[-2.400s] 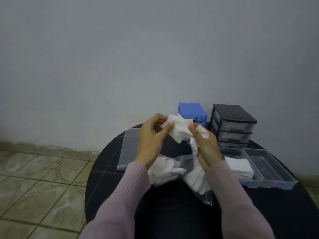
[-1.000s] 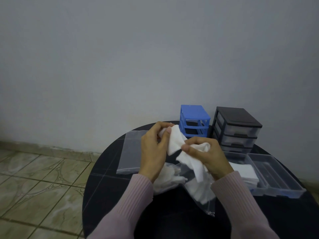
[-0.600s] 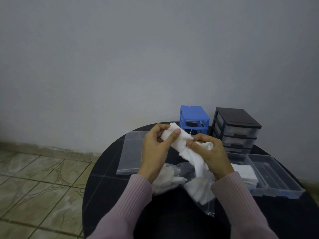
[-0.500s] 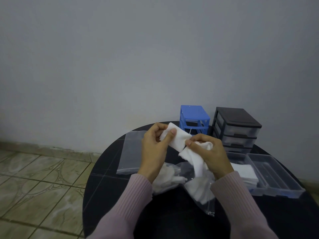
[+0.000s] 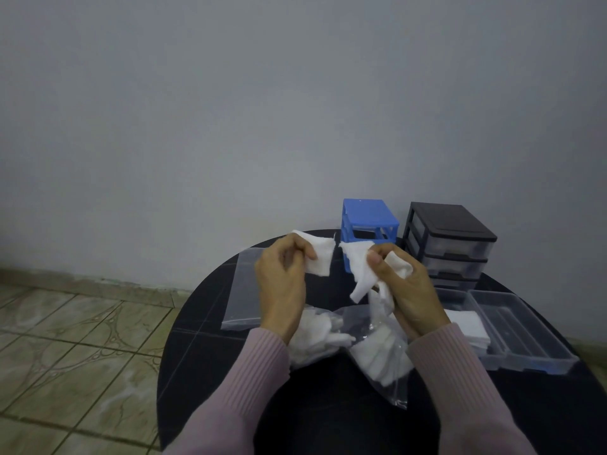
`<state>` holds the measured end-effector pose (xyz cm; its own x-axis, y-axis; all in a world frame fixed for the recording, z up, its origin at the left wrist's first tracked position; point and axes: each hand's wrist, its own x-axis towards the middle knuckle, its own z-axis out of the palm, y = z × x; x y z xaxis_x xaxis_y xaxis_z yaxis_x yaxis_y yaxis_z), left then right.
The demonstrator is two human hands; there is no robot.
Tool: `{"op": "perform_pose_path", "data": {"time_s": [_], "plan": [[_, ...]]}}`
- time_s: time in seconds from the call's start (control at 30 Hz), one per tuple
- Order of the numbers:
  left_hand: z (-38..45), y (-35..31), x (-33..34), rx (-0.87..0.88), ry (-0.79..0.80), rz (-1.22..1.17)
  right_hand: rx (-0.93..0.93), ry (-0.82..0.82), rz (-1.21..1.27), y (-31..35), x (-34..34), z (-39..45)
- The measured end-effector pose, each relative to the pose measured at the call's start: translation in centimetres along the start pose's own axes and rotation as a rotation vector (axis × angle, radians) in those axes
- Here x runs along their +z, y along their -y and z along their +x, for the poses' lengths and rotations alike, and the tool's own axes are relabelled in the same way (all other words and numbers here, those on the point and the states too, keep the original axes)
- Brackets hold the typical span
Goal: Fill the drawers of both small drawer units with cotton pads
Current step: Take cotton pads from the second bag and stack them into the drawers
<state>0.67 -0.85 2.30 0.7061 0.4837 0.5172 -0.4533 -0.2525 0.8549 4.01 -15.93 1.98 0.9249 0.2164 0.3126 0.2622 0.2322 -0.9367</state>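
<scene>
My left hand [image 5: 282, 277] pinches one square white cotton pad [image 5: 318, 257] above the round black table [image 5: 197, 356]. My right hand [image 5: 407, 290] grips a bunch of several cotton pads [image 5: 361, 274], a small gap apart from the left one. Below my hands lies an open clear bag of cotton pads [image 5: 377, 353]. The blue drawer unit [image 5: 368, 221] and the black drawer unit [image 5: 450, 244] stand at the table's far side. Two clear drawers lie at the right: one with stacked pads [image 5: 469, 326], one bare [image 5: 522, 336].
An empty clear zip bag [image 5: 243, 287] lies flat at the left of the table. A grey wall stands right behind the units. Tiled floor [image 5: 65, 339] lies to the left, below the table's edge.
My hands have pulled apart: the left hand has separated one pad from the bunch in the right hand. Earlier the pads were held together between both hands.
</scene>
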Motion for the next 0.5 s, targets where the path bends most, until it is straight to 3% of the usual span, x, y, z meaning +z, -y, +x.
{"op": "perform_pose_path", "data": {"time_s": [0.37,0.5], "plan": [[-0.4,-0.3,0.9,-0.141,0.202,-0.115,-0.071,0.085,-0.023,-0.2,0.3,-0.1],[-0.5,-1.2,1.0,-0.251,0.175,-0.224,-0.092,0.136,-0.047,-0.1,0.4,-0.3]]}}
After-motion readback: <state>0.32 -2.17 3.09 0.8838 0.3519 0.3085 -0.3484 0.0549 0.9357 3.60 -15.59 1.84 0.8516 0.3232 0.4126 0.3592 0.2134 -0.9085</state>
